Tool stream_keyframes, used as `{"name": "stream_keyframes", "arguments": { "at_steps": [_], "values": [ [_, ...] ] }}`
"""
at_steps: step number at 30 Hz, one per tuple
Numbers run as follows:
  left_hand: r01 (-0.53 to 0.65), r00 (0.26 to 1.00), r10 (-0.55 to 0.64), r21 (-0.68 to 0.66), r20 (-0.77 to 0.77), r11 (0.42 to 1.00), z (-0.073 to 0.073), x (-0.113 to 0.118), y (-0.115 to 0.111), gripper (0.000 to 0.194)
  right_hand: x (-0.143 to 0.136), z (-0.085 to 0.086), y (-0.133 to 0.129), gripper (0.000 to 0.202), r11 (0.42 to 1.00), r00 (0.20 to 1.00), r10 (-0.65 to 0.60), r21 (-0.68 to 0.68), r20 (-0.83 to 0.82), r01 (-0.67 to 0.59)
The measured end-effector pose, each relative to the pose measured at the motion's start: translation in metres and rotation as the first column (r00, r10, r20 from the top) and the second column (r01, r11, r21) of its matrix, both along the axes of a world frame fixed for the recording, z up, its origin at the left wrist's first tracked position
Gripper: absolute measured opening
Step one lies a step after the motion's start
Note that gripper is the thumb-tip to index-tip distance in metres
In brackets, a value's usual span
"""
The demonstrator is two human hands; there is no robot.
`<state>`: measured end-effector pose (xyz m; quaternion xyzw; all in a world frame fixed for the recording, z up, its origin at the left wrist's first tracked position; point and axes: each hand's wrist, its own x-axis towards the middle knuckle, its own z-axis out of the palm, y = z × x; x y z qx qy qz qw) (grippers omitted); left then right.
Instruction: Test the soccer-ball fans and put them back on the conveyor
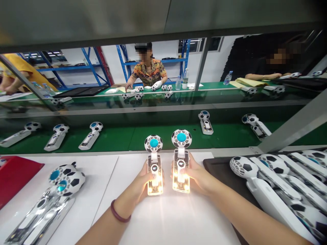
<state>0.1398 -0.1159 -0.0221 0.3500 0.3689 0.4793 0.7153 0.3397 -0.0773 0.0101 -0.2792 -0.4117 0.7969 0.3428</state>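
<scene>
Two handheld devices with football-patterned round heads stand upright side by side over the white work surface. My left hand [143,182] is wrapped round the left device [154,166], its thumb on the front. Around the right device [181,165] my right hand [198,173] is closed, thumb also on the front. Both devices glow warm yellow at the lower end, and each has a small lit round display and a blue disc in its head. The two devices are apart.
Similar devices [47,211] lie at left beside a red bin [17,173]. A black tray [217,166] at right holds several more. Beyond the table edge, a green conveyor [122,131] carries several devices. A slanted metal post [293,119] stands right. People sit opposite.
</scene>
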Motion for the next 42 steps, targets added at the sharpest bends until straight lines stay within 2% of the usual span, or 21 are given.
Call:
{"name": "stream_keyframes", "arguments": {
  "at_steps": [7,14,26,32,37,42],
  "values": [
    [0.022,0.999,-0.021,-0.013,0.024,1.000,0.0015,0.0012,0.0007,0.049,0.0006,-0.0040,-0.0002,0.066,0.999,0.999,0.038,0.020,-0.023,-0.037],
    [0.030,0.998,-0.031,0.014,0.055,0.999,0.0017,0.0021,0.0012,0.046,-0.0004,-0.0029,0.0009,0.065,0.999,1.000,0.021,0.042,0.007,-0.021],
    [0.001,0.998,0.000,-0.021,0.060,1.000,0.0083,0.0047,0.0003,0.038,0.0006,-0.0069,0.0014,0.054,0.995,0.992,0.082,0.059,-0.100,-0.077],
    [-0.026,0.998,0.026,-0.009,0.055,1.000,0.0091,0.0059,-0.0002,0.044,0.0019,-0.0044,0.0018,0.058,0.998,0.994,0.052,0.047,-0.100,-0.047],
    [0.018,0.998,-0.022,0.059,0.061,0.998,0.0051,0.0035,0.0005,0.058,0.0022,-0.0052,0.0018,0.061,0.998,0.994,0.048,0.053,-0.096,-0.044],
    [0.051,0.998,-0.052,0.045,0.019,0.998,0.0041,0.0022,-0.0006,0.071,0.0011,-0.0063,0.0018,0.060,0.998,0.994,0.049,0.048,-0.101,-0.044]
  ]
}}
